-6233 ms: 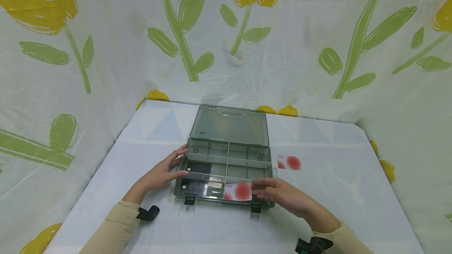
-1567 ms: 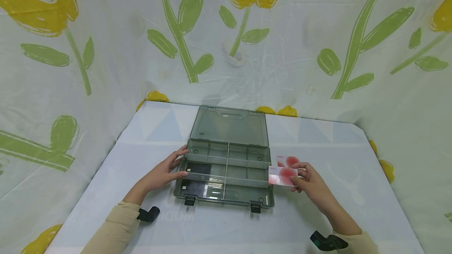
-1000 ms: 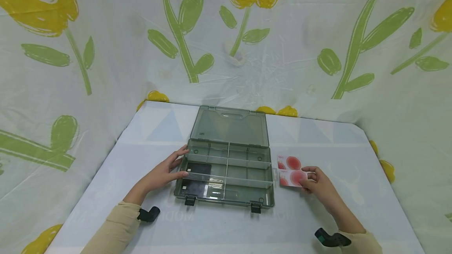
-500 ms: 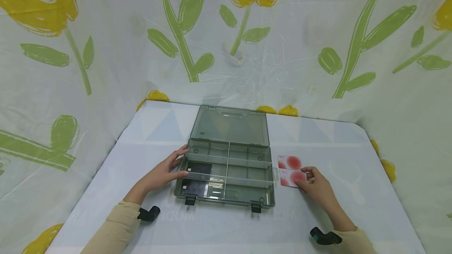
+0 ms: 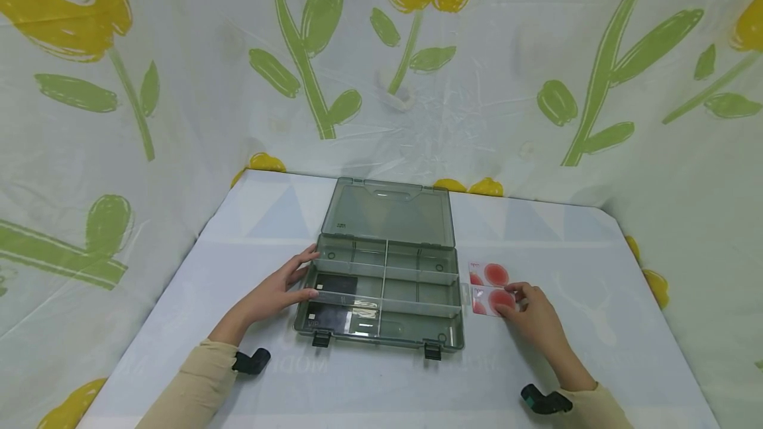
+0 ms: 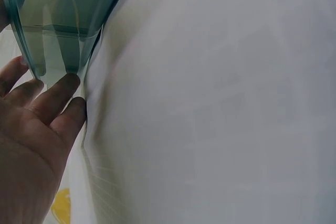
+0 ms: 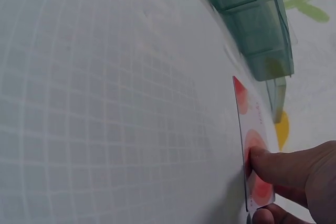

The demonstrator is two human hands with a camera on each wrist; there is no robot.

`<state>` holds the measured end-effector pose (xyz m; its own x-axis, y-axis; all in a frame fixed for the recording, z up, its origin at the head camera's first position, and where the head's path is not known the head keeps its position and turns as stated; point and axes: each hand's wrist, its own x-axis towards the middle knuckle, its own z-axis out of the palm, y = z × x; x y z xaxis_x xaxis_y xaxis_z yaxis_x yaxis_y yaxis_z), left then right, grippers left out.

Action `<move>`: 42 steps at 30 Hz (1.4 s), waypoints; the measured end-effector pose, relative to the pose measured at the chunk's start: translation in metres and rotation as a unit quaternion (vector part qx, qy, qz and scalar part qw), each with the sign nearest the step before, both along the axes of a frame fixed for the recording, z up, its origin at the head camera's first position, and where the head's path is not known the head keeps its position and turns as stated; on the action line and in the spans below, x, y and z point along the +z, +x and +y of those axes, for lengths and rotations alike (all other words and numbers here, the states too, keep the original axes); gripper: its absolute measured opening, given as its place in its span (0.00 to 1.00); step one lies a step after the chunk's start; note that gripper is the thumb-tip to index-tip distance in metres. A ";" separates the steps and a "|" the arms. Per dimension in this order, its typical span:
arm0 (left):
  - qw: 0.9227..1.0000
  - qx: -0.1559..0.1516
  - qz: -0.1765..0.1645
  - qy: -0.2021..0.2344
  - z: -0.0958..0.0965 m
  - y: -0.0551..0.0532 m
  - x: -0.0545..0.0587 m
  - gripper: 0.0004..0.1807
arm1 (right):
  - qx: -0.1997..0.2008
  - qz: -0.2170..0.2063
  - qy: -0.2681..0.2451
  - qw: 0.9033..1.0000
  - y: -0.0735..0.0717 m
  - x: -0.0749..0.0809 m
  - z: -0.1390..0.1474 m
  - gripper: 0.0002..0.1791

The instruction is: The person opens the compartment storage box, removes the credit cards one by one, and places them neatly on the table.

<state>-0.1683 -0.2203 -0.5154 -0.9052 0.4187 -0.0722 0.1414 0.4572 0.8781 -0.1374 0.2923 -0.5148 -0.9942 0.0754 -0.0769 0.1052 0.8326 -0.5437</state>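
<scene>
In the head view, your left hand (image 5: 275,293) rested at the left side of the box (image 5: 417,330), thumb and forefinger spread apart along its edge, probably to keep it from sliding. The lid (image 5: 387,210) was folded back on the far side, which left every compartment reachable from above. One dark card (image 5: 336,283) lay in the middle-left compartment and another, the front dark card (image 5: 326,318), in the front-left one. Your right hand (image 5: 539,320) was to the right of the box, thumb and finger pinching the right end of the near card (image 5: 485,299). That card sat directly in front of the far card (image 5: 491,274), the two lined up with their printed circles on the same side, seemingly to make a neat column on the table (image 5: 596,257).

In the left wrist view, your fingertips were slightly parted against the box's clear wall; how firmly they pressed, I couldn't tell.

In the right wrist view, your thumb lay over the printed face with a finger tucked under, a hold that seemed suited to something so thin. The view was too steep to show whether the near card fully touched the table.
</scene>
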 end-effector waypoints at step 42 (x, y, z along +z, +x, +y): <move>1.000 0.000 0.001 -0.009 0.000 0.000 0.000 0.46 | -0.014 0.010 -0.038 0.999 0.002 0.013 -0.004 0.21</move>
